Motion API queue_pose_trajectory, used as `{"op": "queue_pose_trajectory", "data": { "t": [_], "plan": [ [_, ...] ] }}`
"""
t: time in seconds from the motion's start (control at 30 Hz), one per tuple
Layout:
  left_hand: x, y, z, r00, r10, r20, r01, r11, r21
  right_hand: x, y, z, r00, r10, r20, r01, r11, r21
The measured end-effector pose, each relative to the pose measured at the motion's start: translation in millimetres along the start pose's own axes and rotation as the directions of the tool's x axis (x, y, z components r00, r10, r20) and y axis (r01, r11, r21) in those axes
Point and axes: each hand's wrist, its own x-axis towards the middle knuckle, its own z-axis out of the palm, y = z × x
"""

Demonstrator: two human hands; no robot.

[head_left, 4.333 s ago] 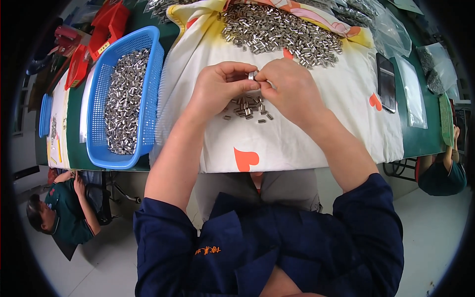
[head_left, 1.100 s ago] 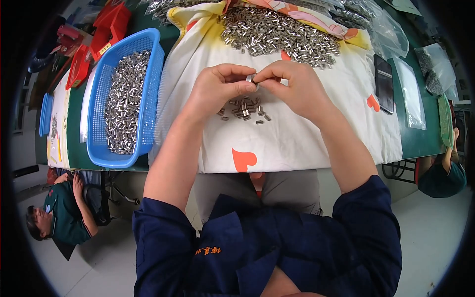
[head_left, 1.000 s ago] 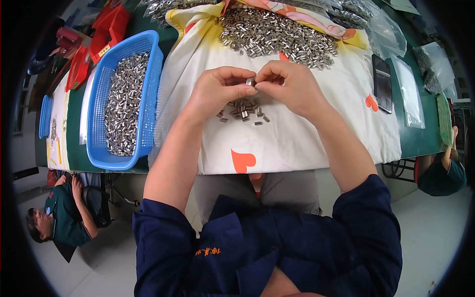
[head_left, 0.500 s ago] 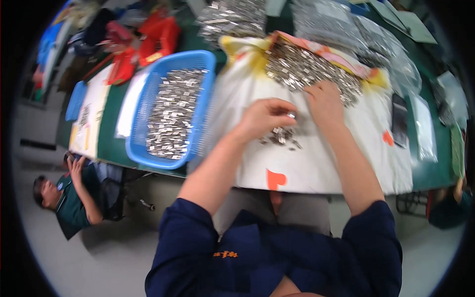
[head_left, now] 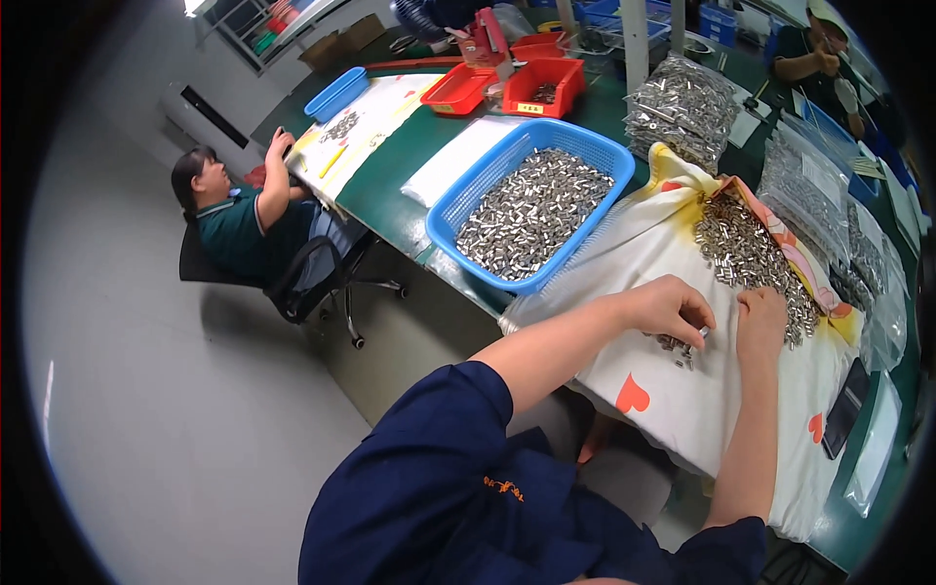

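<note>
My left hand (head_left: 668, 307) is curled in a pinch, with a small silver metal part (head_left: 704, 332) showing at its fingertips. Just under it, a little group of the same metal parts (head_left: 683, 357) lies on the white cloth (head_left: 717, 421) printed with orange hearts. My right hand (head_left: 762, 324) has its fingertips drawn together at the near edge of a large heap of short, cylinder-like metal parts (head_left: 746, 244). Whatever those fingers pinch is too small to make out. Left of the heap stands a blue plastic basket (head_left: 441, 226) filled with similar parts.
Red bins (head_left: 546, 86), a bag of metal parts (head_left: 682, 112) and more clear bags (head_left: 804, 185) lie toward the back of the green table. A dark phone (head_left: 844, 409) rests at the right. A person (head_left: 244, 219) sits at the left, and another (head_left: 829, 63) is at the far right.
The view has swung to the left and tilted, bringing the seated person and the floor further in. Both hands stay close to the metal parts; the left still pinches a small one.
</note>
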Motion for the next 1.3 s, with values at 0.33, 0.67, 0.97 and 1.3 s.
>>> {"op": "queue_pose_trajectory", "data": {
  "t": [0.33, 0.67, 0.97, 1.3],
  "plan": [
    [1, -12, -19, 0.949, -0.065, -0.309, 0.049, 0.997, -0.058, 5, 7, 8, 0.995, -0.101, -0.027, 0.101, 0.995, -0.004],
    [7, 0, -19, 0.925, -0.261, -0.276, 0.287, 0.956, 0.058, -10, 10, 3, 0.996, 0.037, 0.077, -0.036, 0.999, -0.007],
    [20, 16, -23, 0.952, -0.218, -0.217, 0.296, 0.839, 0.456, -11, 7, 0, 0.998, 0.045, 0.047, -0.047, 0.998, 0.051],
    [-75, 25, -3, 0.826, 0.045, -0.562, -0.08, 0.996, -0.038, -6, 2, 8, 0.995, 0.02, 0.102, -0.024, 0.999, 0.036]
  ]
}}
